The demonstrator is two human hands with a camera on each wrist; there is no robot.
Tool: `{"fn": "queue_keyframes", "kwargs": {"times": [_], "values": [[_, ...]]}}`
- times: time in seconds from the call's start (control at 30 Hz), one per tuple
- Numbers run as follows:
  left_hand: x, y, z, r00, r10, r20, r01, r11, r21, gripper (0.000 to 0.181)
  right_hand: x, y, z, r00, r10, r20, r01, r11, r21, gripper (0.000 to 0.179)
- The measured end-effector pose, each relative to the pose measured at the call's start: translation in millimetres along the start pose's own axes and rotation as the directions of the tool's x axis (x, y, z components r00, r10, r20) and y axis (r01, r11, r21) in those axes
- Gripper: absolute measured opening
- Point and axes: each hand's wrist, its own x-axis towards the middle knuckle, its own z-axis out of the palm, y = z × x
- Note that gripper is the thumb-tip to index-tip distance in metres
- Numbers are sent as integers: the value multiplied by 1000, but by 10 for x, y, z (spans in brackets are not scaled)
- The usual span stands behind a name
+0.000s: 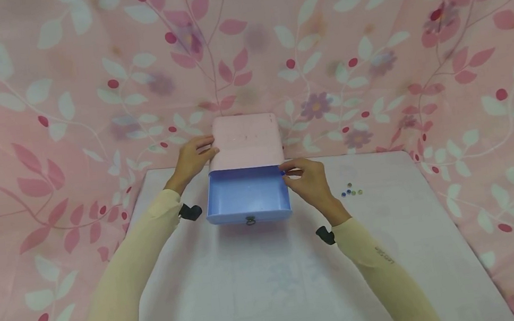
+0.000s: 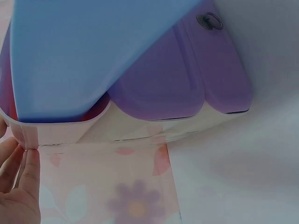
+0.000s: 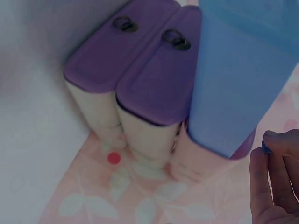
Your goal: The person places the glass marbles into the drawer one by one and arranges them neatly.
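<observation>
A small drawer cabinet with a pink top (image 1: 246, 141) stands against the back wall. Its top blue drawer (image 1: 250, 217) is pulled out, its floor bare. With fairly straight fingers, my left hand (image 1: 191, 160) rests against the cabinet's left side near the top. Thumb and fingers of my right hand (image 1: 310, 182) pinch a small blue marble (image 3: 265, 147) beside the drawer's right rear corner. Below the blue drawer, two purple drawers (image 3: 156, 88) with ring pulls are closed. Several blue and green marbles (image 1: 349, 192) lie on the table to the right.
The cabinet stands on a table with a white cover (image 1: 274, 297). Pink floral cloth (image 1: 243, 44) hangs behind and around the table. A dark wrist mount (image 1: 190, 212) sits by the left sleeve, another dark mount (image 1: 325, 235) by the right.
</observation>
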Motion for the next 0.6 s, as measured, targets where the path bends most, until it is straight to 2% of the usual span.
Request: {"fn": "queue_keyframes", "kwargs": {"times": [0.17, 0.33, 0.6], "values": [[2, -15, -3, 1000, 5, 7, -5, 1000, 2, 49, -35, -86, 145, 997, 29, 72, -29, 1000, -8, 25], [-2, -16, -8, 1000, -2, 11, 2, 1000, -5, 49, -70, -140, 279, 989, 9, 146, -10, 1000, 3, 23], [0, -6, -10, 1000, -23, 8, 23, 1000, -4, 49, -103, -164, 396, 960, 42, 277, -46, 999, 8, 18]]}}
